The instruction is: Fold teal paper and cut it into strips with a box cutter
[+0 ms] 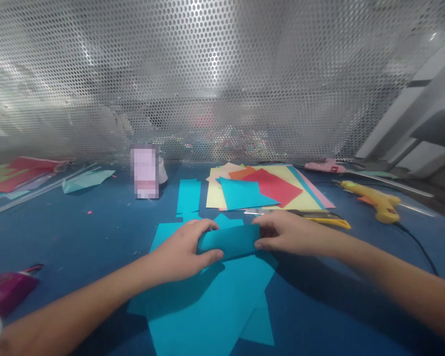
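Note:
A rolled tube of teal paper point(230, 241) is held level just above the blue table point(96, 232). My left hand point(185, 252) grips its left end, fingers curled over the top and thumb below. My right hand point(285, 232) pinches its right end. Under the roll lie several loose teal paper sheets point(211, 301), overlapping at angles. More teal pieces point(188, 197) lie just beyond my hands.
A stack of coloured paper point(270, 190) lies behind, with scissors point(311, 216) at its near edge. A yellow glue gun point(380, 202) and its cord lie right. A blurred small object point(145, 170), a pink item point(7, 291) at left, and a perforated metal screen point(222, 74) bound the back.

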Demonstrator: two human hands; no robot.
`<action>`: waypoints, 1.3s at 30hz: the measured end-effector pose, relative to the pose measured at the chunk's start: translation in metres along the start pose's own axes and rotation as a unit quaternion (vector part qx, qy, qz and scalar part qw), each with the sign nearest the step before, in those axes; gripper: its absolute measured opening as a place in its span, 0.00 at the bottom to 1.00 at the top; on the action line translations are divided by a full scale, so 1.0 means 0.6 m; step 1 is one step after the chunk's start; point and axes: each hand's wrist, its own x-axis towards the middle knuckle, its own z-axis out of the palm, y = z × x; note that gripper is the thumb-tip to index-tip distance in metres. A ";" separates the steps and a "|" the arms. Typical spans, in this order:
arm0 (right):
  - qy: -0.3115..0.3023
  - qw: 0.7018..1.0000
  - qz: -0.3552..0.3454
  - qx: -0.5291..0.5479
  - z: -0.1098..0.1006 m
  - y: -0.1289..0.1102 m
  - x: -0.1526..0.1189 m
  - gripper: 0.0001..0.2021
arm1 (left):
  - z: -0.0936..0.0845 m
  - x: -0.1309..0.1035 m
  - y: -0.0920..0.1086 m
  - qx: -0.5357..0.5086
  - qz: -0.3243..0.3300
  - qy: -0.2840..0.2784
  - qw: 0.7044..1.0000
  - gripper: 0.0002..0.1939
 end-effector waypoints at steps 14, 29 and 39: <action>0.081 0.996 0.019 -0.023 0.024 -0.018 -0.002 0.25 | 0.017 0.008 -0.019 0.056 0.116 0.055 0.990 0.20; 0.097 0.994 -0.020 -0.050 0.034 -0.005 0.001 0.14 | -0.021 0.006 -0.023 0.180 0.228 -0.029 0.956 0.16; 0.085 0.992 -0.036 -0.080 0.033 -0.008 0.003 0.04 | -0.036 0.001 -0.002 0.226 0.289 -0.067 0.928 0.16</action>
